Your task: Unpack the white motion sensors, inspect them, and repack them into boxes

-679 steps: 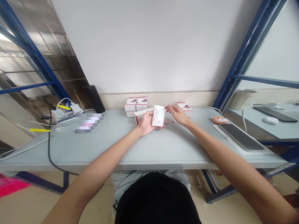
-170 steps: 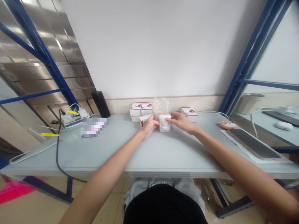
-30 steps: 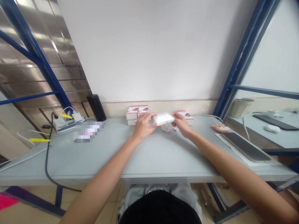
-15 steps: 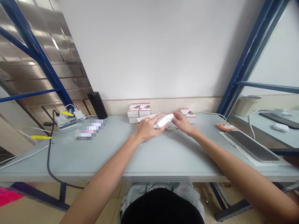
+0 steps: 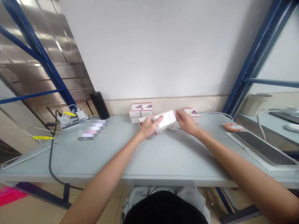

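Note:
A white plastic motion sensor [image 5: 164, 120] lies lengthwise between my two hands, a little above the table top. My left hand [image 5: 148, 127] grips its near left end, and my right hand [image 5: 186, 122] holds its right end with the fingertips. Just behind them stand stacked white boxes with red markings [image 5: 141, 110]. Another such box [image 5: 192, 111] sits behind my right hand. A flat white carton [image 5: 143, 120] lies partly hidden behind my left hand. Small pale pieces [image 5: 172, 128] lie under the sensor.
The grey-blue table [image 5: 149, 161] holds a black bottle [image 5: 99, 105], a power strip with cables [image 5: 69, 120], a pixelated object [image 5: 92, 129], an orange trinket [image 5: 232, 126] and a dark tablet on white paper [image 5: 263, 149]. Blue steel frames stand at both sides.
The sensor has turned in my hands, from a narrow tilted view to its broad face showing. It now lies flatter. The whole scene has shifted slightly as my head moved.

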